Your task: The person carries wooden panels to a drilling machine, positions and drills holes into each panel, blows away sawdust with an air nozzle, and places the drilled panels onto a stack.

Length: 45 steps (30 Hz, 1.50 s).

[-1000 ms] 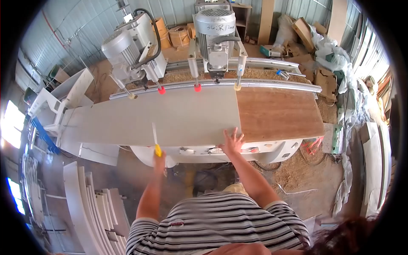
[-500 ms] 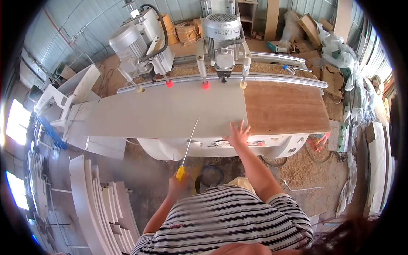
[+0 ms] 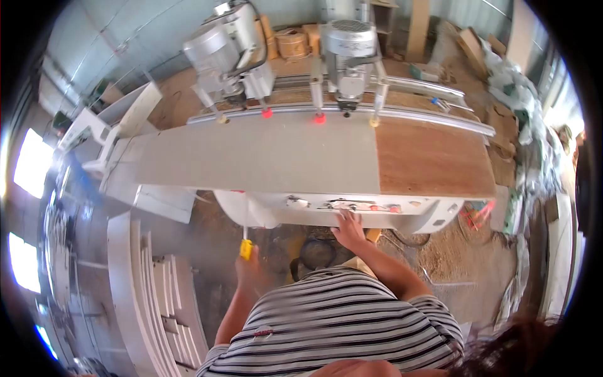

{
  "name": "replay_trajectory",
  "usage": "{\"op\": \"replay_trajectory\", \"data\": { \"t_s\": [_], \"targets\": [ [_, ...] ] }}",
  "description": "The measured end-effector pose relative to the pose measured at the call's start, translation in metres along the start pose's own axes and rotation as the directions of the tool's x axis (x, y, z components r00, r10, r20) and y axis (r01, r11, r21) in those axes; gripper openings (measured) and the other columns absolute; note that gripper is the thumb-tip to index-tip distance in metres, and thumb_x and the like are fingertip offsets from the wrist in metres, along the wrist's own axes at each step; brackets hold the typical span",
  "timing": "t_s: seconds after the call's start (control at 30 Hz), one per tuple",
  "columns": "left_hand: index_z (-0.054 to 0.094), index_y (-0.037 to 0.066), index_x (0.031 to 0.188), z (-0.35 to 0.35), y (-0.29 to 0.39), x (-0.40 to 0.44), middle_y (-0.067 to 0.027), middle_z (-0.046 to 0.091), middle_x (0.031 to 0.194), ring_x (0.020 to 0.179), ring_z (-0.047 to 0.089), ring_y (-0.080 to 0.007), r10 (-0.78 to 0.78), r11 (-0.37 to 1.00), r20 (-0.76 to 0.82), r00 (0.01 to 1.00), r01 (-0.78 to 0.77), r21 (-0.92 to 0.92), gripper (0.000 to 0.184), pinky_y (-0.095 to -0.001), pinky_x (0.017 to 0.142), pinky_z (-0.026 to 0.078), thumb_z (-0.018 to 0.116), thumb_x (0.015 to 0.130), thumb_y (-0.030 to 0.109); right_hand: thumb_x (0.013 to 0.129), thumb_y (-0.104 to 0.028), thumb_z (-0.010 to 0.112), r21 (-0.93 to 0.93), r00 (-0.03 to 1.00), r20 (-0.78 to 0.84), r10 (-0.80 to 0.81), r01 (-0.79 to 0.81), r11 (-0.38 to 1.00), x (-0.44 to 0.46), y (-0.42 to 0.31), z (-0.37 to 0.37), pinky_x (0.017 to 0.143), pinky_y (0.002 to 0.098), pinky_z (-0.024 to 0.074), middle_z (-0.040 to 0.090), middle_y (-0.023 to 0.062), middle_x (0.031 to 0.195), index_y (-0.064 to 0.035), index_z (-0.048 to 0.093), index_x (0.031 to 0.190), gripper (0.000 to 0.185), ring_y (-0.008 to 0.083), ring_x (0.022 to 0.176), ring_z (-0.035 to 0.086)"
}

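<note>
In my left hand (image 3: 249,269), low on the left and partly blurred, is an air blow gun (image 3: 247,249) with a yellow handle. Its long thin tube points up towards the front edge of a light grey board (image 3: 257,151). The fingers of my right hand (image 3: 349,229) are stretched out at the control strip (image 3: 342,205) on the front of the white machine, below the board; whether they press a button I cannot tell. The board lies flat on the machine's table, beside a bare brown wood surface (image 3: 433,157).
Two drilling motors (image 3: 350,60) stand over the board's far edge, with red and yellow-tipped clamping rods. A metal rail (image 3: 433,115) runs behind it. Stacked white panels (image 3: 129,276) lean at lower left. Sawdust (image 3: 449,251) covers the floor at right, with plastic wrap beyond.
My right hand has left the board's front edge and come down to the control strip. My left hand has moved left, its blow gun tube now lower and no longer over the board.
</note>
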<state>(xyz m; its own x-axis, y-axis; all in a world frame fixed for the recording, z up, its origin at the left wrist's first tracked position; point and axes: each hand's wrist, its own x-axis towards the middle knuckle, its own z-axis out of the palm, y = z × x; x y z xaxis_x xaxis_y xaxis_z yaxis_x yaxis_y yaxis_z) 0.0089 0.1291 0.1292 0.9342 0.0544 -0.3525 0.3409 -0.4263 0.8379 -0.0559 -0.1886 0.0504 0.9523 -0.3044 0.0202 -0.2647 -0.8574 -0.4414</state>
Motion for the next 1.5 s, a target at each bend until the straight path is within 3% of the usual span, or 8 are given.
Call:
{"op": "replay_trajectory", "data": {
  "t_s": [0.43,0.8,0.93,1.1,1.2,1.27,1.4,1.5],
  "targets": [
    [0.05,0.007,0.073,-0.094,-0.005,0.061,0.0018,0.04,0.05,0.038,0.041,-0.0107,-0.193,0.884,-0.348,0.918,0.009,-0.467,0.031,-0.0259,0.037,0.036,0.062,0.083,0.034,0.072,-0.02,0.063,0.172,0.997,0.049,0.066,-0.074,0.982,-0.037,0.052,0.019,0.079,0.0426,0.0425,0.058,0.0149,0.096,-0.0084,0.058,0.098,0.029,0.0331,0.092,0.054],
    [0.064,-0.002,0.079,0.008,-0.032,-0.04,-0.0119,0.062,0.064,0.059,0.058,-0.0147,-0.064,0.899,0.244,0.968,-0.05,0.434,0.044,-0.032,0.053,0.045,0.062,0.079,0.042,0.075,-0.022,0.06,0.356,0.994,0.062,-0.085,0.058,0.933,-0.017,0.066,0.033,0.071,0.0418,0.0483,0.062,0.018,0.087,-0.0063,0.06,0.091,0.022,0.0354,0.08,0.059],
    [0.065,0.0,0.086,0.044,-0.005,-0.045,-0.016,0.065,0.072,0.07,0.063,-0.021,-0.085,0.86,0.398,0.913,-0.134,0.492,0.042,-0.0361,0.059,0.047,0.061,0.079,0.042,0.08,-0.028,0.061,0.552,0.819,0.49,-0.299,-0.025,0.834,-0.01,0.028,-0.017,0.081,0.0322,0.0463,0.062,0.0147,0.101,-0.0064,0.059,0.106,0.033,0.0221,0.096,0.06],
    [0.057,0.003,0.11,0.121,0.049,-0.045,-0.0157,0.064,0.091,0.086,0.063,-0.0239,-0.081,0.752,0.753,0.653,-0.456,0.477,0.04,-0.0334,0.071,0.047,0.055,0.083,0.033,0.09,-0.038,0.047,0.95,0.686,0.278,-0.672,-0.092,0.3,-0.024,0.008,-0.051,0.087,0.0342,0.0442,0.053,0.0115,0.118,-0.005,0.041,0.128,0.05,0.0196,0.103,0.054],
    [0.054,0.005,0.113,0.18,0.074,-0.045,-0.0117,0.063,0.095,0.089,0.059,-0.0183,0.113,0.896,0.886,0.449,-0.431,0.104,0.034,-0.0306,0.077,0.044,0.053,0.085,0.023,0.096,-0.037,0.031,0.627,0.649,0.537,-0.539,-0.735,-0.259,-0.039,0.04,-0.049,0.082,0.0337,0.047,0.058,0.0138,0.106,-0.0003,0.049,0.117,0.046,0.0219,0.093,0.058],
    [0.058,0.003,0.107,0.222,0.049,-0.022,-0.0116,0.063,0.09,0.087,0.058,-0.0137,0.233,0.863,0.916,0.326,-0.503,-0.041,0.03,-0.0299,0.076,0.044,0.054,0.085,0.023,0.095,-0.038,0.032,0.671,0.729,0.562,-0.391,-0.678,-0.299,-0.048,0.087,-0.04,0.081,0.0339,0.0471,0.058,0.0137,0.105,-0.0006,0.049,0.115,0.046,0.0224,0.092,0.059],
    [0.053,0.004,0.107,0.266,0.022,0.011,-0.0072,0.06,0.095,0.09,0.057,-0.016,-0.152,0.975,0.857,0.492,0.219,0.047,0.036,-0.0276,0.082,0.043,0.047,0.089,0.035,0.093,-0.042,0.037,0.789,0.759,0.587,0.281,-0.459,-0.408,-0.097,0.225,0.002,0.08,0.0367,0.0482,0.059,0.0145,0.101,0.0004,0.051,0.11,0.047,0.0253,0.09,0.059],
    [0.051,0.003,0.107,0.263,0.045,0.03,-0.0089,0.057,0.105,0.095,0.056,-0.0224,-0.125,0.944,0.717,0.685,0.305,-0.127,0.037,-0.0367,0.087,0.044,0.049,0.089,0.036,0.091,-0.037,0.044,0.908,0.391,0.418,0.82,-0.146,-0.393,-0.13,0.324,0.006,0.066,0.0345,0.0528,0.06,0.0144,0.089,0.0006,0.055,0.098,0.04,0.0237,0.076,0.062]
  ]
}}
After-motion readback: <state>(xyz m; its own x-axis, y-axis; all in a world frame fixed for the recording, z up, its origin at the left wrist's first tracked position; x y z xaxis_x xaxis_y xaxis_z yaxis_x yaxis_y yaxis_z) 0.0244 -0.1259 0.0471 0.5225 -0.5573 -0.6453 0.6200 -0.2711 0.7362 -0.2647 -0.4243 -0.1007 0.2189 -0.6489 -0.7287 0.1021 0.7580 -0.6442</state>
